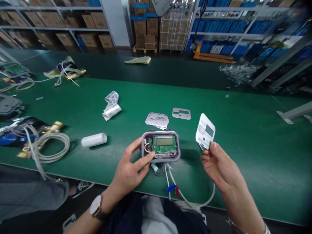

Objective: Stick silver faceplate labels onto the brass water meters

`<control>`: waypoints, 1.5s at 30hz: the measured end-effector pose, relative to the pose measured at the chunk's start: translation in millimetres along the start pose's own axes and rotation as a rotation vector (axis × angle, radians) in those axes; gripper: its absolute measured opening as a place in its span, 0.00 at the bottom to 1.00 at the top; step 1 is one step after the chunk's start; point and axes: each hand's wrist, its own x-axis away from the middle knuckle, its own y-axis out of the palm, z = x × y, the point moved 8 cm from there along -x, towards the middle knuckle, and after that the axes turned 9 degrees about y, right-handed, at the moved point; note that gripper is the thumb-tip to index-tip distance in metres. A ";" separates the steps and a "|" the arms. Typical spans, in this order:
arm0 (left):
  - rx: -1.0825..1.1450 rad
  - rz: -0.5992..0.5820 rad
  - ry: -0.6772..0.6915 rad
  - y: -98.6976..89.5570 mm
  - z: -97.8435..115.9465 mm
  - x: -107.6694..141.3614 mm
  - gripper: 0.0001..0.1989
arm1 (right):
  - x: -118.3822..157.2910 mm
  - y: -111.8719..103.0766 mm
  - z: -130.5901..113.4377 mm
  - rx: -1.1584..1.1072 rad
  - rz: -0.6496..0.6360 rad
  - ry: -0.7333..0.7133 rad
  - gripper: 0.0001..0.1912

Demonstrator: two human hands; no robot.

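My left hand (130, 169) grips the left side of an open grey meter housing (161, 146) on the green table; a green circuit board with an LCD shows inside. White cables with a blue and a red clip (172, 188) hang from its near edge. My right hand (219, 165) holds up a white label plate (205, 131) by its lower corner, to the right of the housing. A stack of similar label plates (157, 120) and one grey faceplate (181, 113) lie just beyond the housing.
A white cylinder (94, 139) lies left of the housing. Folded paper strips (111, 105) sit farther back. Brass fittings with coiled white cable (45, 143) crowd the left edge, beside another person's grey sleeve (29, 193). Shelves of cartons stand behind the table.
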 end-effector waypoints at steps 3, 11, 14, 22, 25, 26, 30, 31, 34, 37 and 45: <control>0.157 -0.060 -0.141 1.4 1.3 0.3 0.23 | 2.4 24.9 9.8 0.029 -0.107 0.057 0.22; 0.246 0.061 -0.267 -0.6 -20.3 -1.7 0.27 | 19.0 65.7 51.8 0.075 -0.243 0.138 0.25; 0.473 0.096 -0.480 4.5 -26.3 1.8 0.20 | 21.7 69.6 57.7 0.184 -0.195 0.050 0.26; 0.966 0.290 -0.854 7.0 -25.8 -3.8 0.05 | 22.0 71.0 50.8 0.377 -0.145 -0.099 0.22; 0.853 0.305 -0.888 5.2 -30.2 -7.4 0.09 | 22.2 71.6 50.2 0.416 -0.131 -0.121 0.21; 0.841 0.308 -0.889 5.1 -30.9 -9.1 0.10 | 22.3 71.9 49.5 0.435 -0.122 -0.133 0.21; 0.812 0.323 -0.899 3.2 -36.0 -12.5 0.12 | 22.4 73.2 43.3 0.542 -0.081 -0.200 0.20; 0.803 0.316 -0.903 2.8 -38.4 -12.4 0.12 | 22.2 73.4 42.1 0.570 -0.079 -0.207 0.20; 0.796 0.249 -0.903 4.2 -45.5 -12.1 0.11 | 21.3 72.3 40.1 0.637 -0.082 -0.209 0.20; 0.799 0.189 -0.891 5.8 -48.7 -12.3 0.10 | 21.6 71.3 38.7 0.679 -0.098 -0.225 0.19; 0.806 0.174 -0.861 5.1 -42.5 -14.6 0.10 | 28.5 75.3 32.4 0.772 -0.077 -0.352 0.16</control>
